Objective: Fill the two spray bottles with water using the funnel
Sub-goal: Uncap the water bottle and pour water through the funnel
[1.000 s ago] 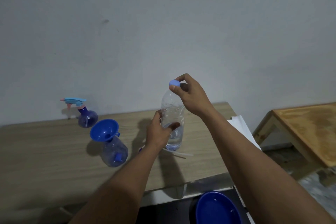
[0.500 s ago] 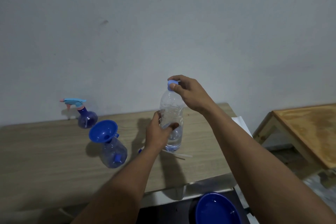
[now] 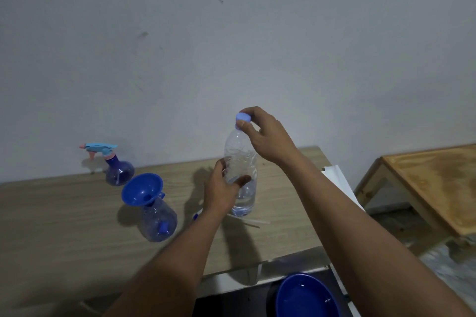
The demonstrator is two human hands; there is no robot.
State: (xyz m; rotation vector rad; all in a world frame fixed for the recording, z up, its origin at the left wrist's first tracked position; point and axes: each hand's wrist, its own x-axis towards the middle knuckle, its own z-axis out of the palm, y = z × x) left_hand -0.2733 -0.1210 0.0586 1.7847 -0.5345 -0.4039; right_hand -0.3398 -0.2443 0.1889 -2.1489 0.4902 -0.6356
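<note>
Left of the hands, two spray bottles stand on the wooden desk (image 3: 64, 216). Nearer the wall is a capped spray bottle (image 3: 119, 171) with its light-blue trigger head on, and closer to the camera an open spray bottle (image 3: 159, 221) carries the blue funnel (image 3: 142, 189) in its neck, tilted a little toward the viewer. A thin white tube (image 3: 251, 222) lies on the desk just behind the left wrist, its near end hidden by the arm. Below the desk's front edge sits a blue bowl (image 3: 306, 296), and white paper (image 3: 340, 183) juts out at the desk's right end; a second wooden table (image 3: 432, 183) stands apart to the right.

The clear water bottle (image 3: 240, 172) stands upright between the hands, partly filled (the water level is hard to read through the plastic). The left hand (image 3: 222, 192) is wrapped around its lower body, thumb across the front. The right hand (image 3: 268, 134) is closed from above on the pale blue cap (image 3: 243, 116), fingertips pinching it; whether the cap is loose or tight cannot be told.

The funnel sits near the water bottle with bare desk between them. Bare surface also stretches leftward and toward the front edge, while the wall closes off the back.
</note>
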